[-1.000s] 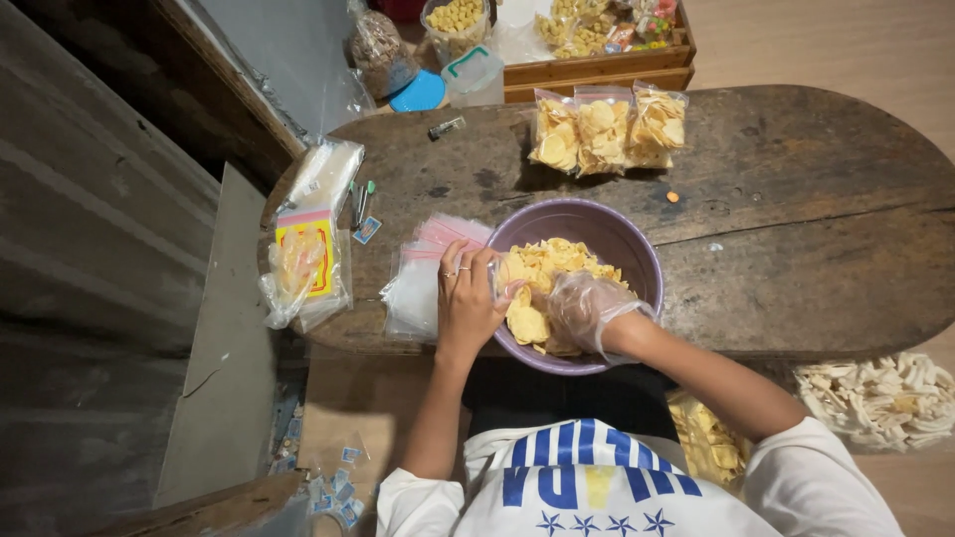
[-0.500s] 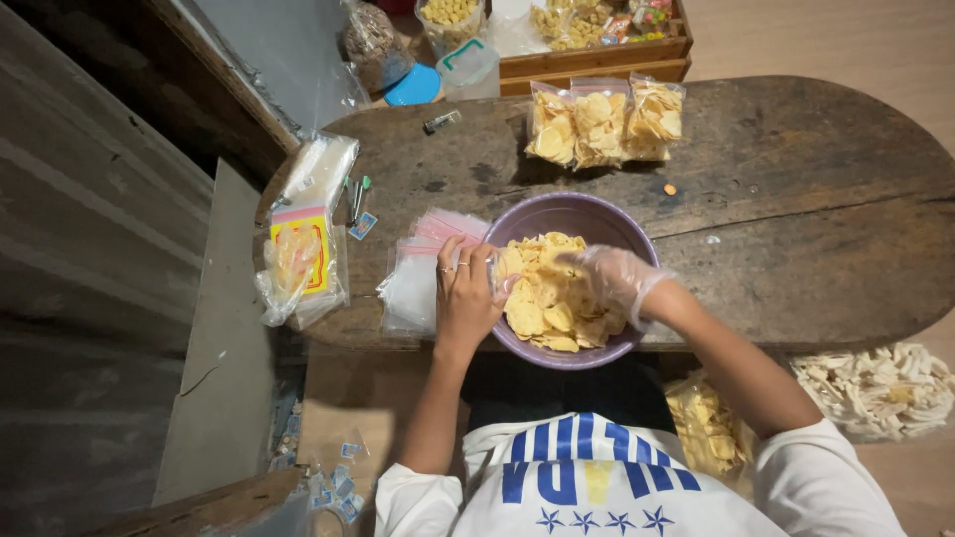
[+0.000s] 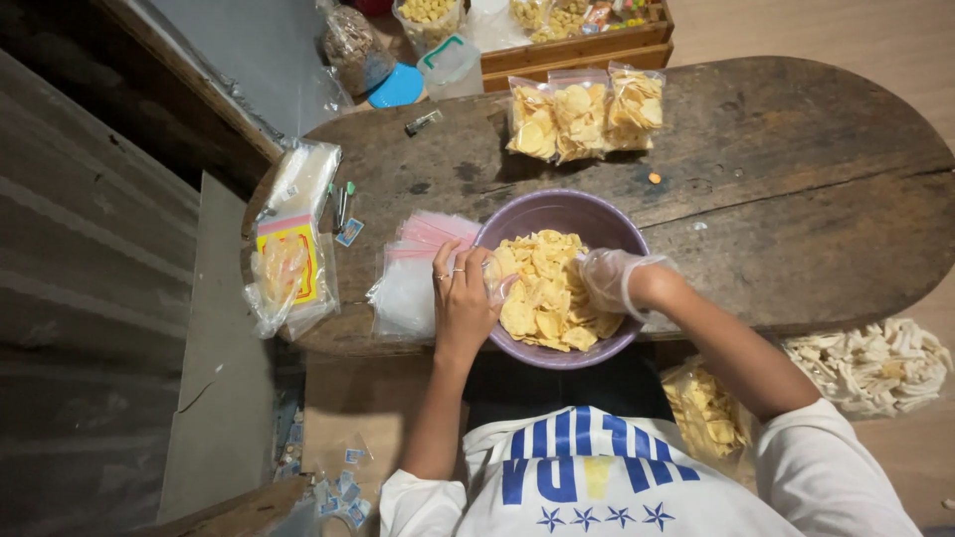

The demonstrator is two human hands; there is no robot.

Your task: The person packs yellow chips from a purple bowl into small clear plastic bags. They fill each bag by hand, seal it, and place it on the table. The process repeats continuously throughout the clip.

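The person sat at a dark wooden table (image 3: pixel 796 199), and a purple bowl (image 3: pixel 557 211) full of yellow chips (image 3: pixel 547 288) stood at its near edge, just in front of the person.

The left hand (image 3: pixel 463 298) was bare, with rings on two fingers. It lay on the left rim of the bowl, and its fingers were closed on a small clear bag (image 3: pixel 497 283) that it held at the chips. How full this bag was, I could not tell.

The right hand (image 3: pixel 609 281) wore a thin clear glove. It was down in the bowl, on the chips at the right side, and the fingers were bent. I could not tell if it had chips in its grip.

Just left of the bowl, touching it, was a pile of empty bags (image 3: pixel 413 278) with pink strips. Further left of the bowl lay a packet (image 3: pixel 288 264) with a yellow and red label. Behind the bowl, at the far side of the table, three filled bags (image 3: pixel 582 111) of chips lay side by side. Near them, to the right, was one small orange crumb (image 3: pixel 654 178). Below the bowl to the right, off the table, was a heap of pale sticks (image 3: pixel 875 363).
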